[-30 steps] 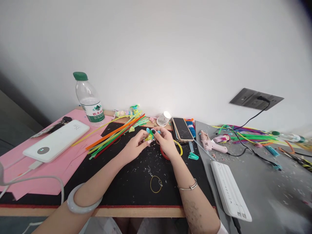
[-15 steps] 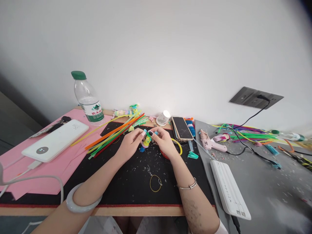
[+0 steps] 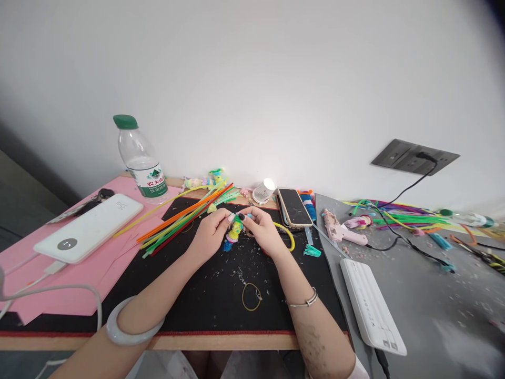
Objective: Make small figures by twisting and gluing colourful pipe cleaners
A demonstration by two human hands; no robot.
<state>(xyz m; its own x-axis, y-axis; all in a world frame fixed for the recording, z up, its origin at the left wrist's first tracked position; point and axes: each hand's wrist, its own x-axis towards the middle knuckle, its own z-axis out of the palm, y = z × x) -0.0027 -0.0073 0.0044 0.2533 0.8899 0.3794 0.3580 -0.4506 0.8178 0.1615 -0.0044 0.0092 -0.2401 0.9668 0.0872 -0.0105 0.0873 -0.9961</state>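
Between my two hands, above the black mat (image 3: 205,305), hangs a small pipe-cleaner figure (image 3: 233,235) in yellow, green, pink and blue. My left hand (image 3: 211,231) pinches its upper left side with thumb and finger. On its upper right side, the fingers of my right hand (image 3: 262,230) are closed at the green and light-blue top. The fingers partly cover that top. A yellow ring-shaped piece (image 3: 291,239) lies beside my right hand. Left of my left hand is a bundle of orange, green, yellow and red pipe cleaners (image 3: 169,237).
A water bottle (image 3: 144,163) and a white power bank (image 3: 90,228) stand on pink paper (image 3: 82,289). Behind my hands are a paper cup (image 3: 263,192) and a phone (image 3: 295,207). To the right lie a pink glue gun (image 3: 343,231) with its cord and another power bank (image 3: 373,308). A rubber band (image 3: 243,302) lies in front.
The figure has tilted and more of its body shows below my fingers, its blue end slightly lower and further left. Both hands keep their hold in nearly the same place.
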